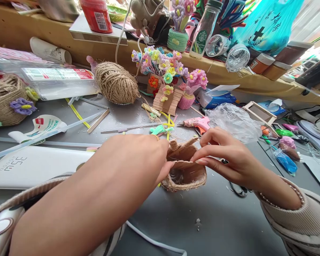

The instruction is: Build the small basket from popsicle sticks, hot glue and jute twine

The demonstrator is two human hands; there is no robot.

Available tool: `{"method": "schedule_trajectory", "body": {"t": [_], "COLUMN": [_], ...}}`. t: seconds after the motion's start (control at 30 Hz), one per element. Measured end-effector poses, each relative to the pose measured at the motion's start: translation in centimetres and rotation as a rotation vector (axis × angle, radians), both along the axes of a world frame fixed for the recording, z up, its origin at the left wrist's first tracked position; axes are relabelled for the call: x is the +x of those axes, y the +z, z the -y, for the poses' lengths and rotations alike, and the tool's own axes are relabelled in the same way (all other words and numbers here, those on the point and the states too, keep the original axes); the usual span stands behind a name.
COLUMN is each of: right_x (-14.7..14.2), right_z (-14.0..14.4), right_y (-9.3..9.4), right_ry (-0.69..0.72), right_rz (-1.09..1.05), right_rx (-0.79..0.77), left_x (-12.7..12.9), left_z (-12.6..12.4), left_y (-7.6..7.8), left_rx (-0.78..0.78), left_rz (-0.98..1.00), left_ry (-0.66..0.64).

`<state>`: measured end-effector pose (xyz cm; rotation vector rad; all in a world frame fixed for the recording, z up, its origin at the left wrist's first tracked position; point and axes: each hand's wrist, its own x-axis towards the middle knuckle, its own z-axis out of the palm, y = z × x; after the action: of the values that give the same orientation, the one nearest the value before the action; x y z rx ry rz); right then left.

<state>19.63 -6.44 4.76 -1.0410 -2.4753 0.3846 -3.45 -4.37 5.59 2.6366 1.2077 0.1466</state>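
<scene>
Between my hands, a small twine-wrapped cardboard basket (pixel 185 185) shows its open top, with two hollows and a divider edge across the middle. My left hand (pixel 141 160) is closed at the basket's left side; the back of the hand hides most of its fingers. With thumb and fingertips, my right hand (pixel 226 154) pinches the right end of the divider edge. Just beyond the basket lie a green fuzzy piece (pixel 161 129) and a pink hot glue gun (pixel 197 123). Scissors (pixel 239 190) lie partly hidden below my right wrist.
A ball of twine (pixel 117 83) and a bunch of fuzzy flowers (pixel 165 64) stand at the back. Clear glue sticks (pixel 50 137) and a white power bank (pixel 34 167) lie left. A plastic bag (pixel 229 121) is at right. A white cable (pixel 154 241) crosses the front.
</scene>
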Motion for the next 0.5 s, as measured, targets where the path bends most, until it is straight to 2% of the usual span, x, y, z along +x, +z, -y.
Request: {"method": "schedule_trajectory", "body": {"t": [0.2, 0.5], "right_x": [0.13, 0.18], "right_z": [-0.56, -0.46], "right_y": [-0.02, 0.13], "right_ry": [0.046, 0.043], "right_rz": [0.036, 0.088], "right_rx": [-0.002, 0.016], "left_x": [0.06, 0.02], "left_z": [-0.03, 0.14], "left_y": [0.02, 0.07], "left_rx": [-0.008, -0.007], "left_rz": [-0.007, -0.007], "left_ry": [0.007, 0.007]}}
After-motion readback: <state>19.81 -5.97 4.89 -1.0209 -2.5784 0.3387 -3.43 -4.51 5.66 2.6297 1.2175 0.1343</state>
